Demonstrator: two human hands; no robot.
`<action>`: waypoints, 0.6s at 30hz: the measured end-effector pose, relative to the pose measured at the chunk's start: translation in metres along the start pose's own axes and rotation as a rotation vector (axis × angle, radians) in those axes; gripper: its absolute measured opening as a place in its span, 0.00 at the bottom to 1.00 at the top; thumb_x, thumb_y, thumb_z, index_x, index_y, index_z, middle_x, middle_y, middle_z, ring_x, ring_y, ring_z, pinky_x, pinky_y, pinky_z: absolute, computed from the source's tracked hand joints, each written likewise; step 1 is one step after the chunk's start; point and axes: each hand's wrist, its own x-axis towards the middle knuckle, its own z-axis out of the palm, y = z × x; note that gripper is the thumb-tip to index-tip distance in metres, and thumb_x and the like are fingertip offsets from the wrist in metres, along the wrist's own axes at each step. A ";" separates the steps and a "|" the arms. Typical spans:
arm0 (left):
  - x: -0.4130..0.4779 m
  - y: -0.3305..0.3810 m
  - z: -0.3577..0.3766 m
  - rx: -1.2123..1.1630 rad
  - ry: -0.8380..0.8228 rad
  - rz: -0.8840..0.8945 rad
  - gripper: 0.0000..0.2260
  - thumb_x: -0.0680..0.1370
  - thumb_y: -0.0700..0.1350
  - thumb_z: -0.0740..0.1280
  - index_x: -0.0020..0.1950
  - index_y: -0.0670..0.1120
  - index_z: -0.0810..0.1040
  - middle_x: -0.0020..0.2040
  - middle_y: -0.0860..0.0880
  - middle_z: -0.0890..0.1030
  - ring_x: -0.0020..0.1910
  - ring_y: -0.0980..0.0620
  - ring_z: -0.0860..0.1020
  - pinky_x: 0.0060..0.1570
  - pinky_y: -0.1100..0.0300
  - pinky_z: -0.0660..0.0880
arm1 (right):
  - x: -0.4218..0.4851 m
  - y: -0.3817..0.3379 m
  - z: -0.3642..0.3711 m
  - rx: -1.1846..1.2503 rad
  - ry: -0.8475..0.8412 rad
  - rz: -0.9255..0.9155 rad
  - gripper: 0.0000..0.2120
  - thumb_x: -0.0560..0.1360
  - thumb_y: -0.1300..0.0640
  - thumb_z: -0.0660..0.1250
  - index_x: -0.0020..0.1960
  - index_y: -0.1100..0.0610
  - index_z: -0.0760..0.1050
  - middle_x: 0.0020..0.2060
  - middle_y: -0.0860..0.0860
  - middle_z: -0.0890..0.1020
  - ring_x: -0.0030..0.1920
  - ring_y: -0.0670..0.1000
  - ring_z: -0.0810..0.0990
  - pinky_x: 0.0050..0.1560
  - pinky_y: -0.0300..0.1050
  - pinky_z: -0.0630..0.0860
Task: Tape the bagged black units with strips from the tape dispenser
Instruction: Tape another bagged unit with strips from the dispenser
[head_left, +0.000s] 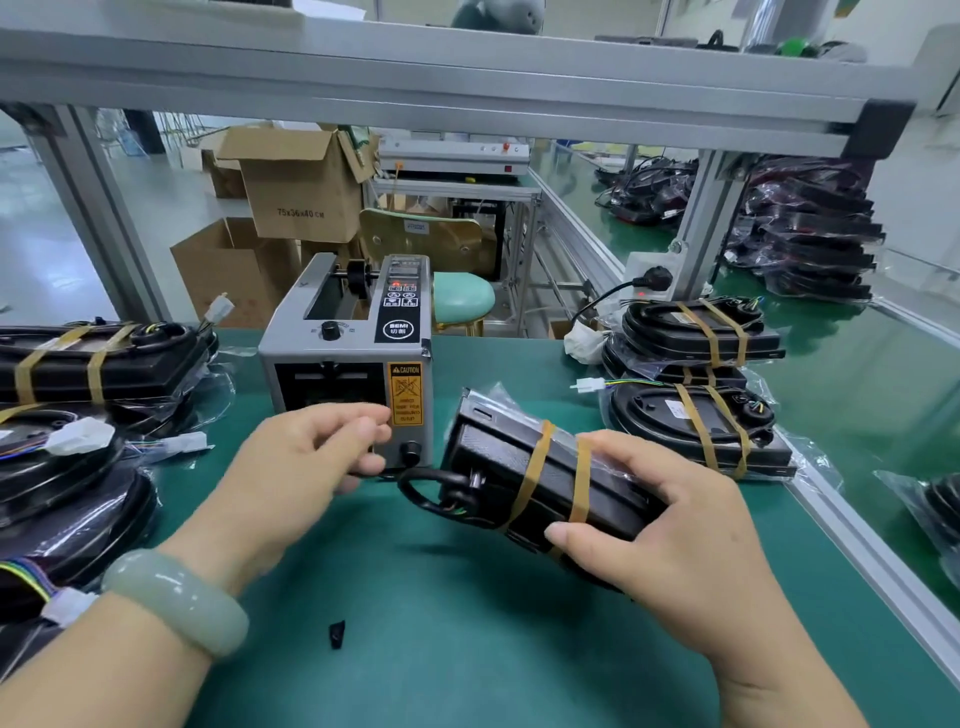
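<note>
My right hand (670, 525) grips a bagged black unit (524, 467), held tilted above the green mat, thumb on its near edge. Two tan tape strips (579, 483) wrap round its middle. A black cable (421, 493) loops out of its left end toward my left hand (296, 467), whose curled fingers hold the cable's end right in front of the grey tape dispenser (353, 353). The hand hides the lower part of the dispenser's outlet slot, and no strip can be seen there.
Taped bagged units are stacked at the right (696, 395) and at the left (93, 364), with more bagged units at the lower left (62, 493). A small black piece (336, 634) lies on the mat. An aluminium rail (872, 566) borders the right side.
</note>
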 end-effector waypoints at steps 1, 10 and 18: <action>0.001 -0.003 -0.002 -0.074 0.061 -0.084 0.09 0.79 0.43 0.64 0.47 0.54 0.83 0.43 0.54 0.86 0.37 0.59 0.82 0.40 0.60 0.76 | 0.000 0.000 0.001 -0.046 0.020 0.012 0.23 0.57 0.47 0.75 0.51 0.40 0.78 0.44 0.38 0.82 0.47 0.43 0.81 0.47 0.34 0.74; 0.014 0.010 -0.007 -0.551 0.214 -0.584 0.03 0.76 0.45 0.68 0.43 0.48 0.79 0.24 0.55 0.77 0.18 0.62 0.71 0.20 0.71 0.68 | -0.003 0.000 0.016 -0.425 0.110 0.056 0.22 0.58 0.48 0.78 0.50 0.43 0.77 0.39 0.41 0.79 0.41 0.49 0.77 0.41 0.44 0.74; 0.022 0.023 -0.003 -0.604 0.228 -0.671 0.06 0.79 0.44 0.64 0.41 0.49 0.76 0.23 0.56 0.74 0.17 0.62 0.68 0.30 0.66 0.65 | -0.004 0.000 0.019 -0.427 0.096 0.066 0.23 0.57 0.48 0.78 0.50 0.43 0.77 0.40 0.42 0.80 0.42 0.50 0.78 0.41 0.45 0.75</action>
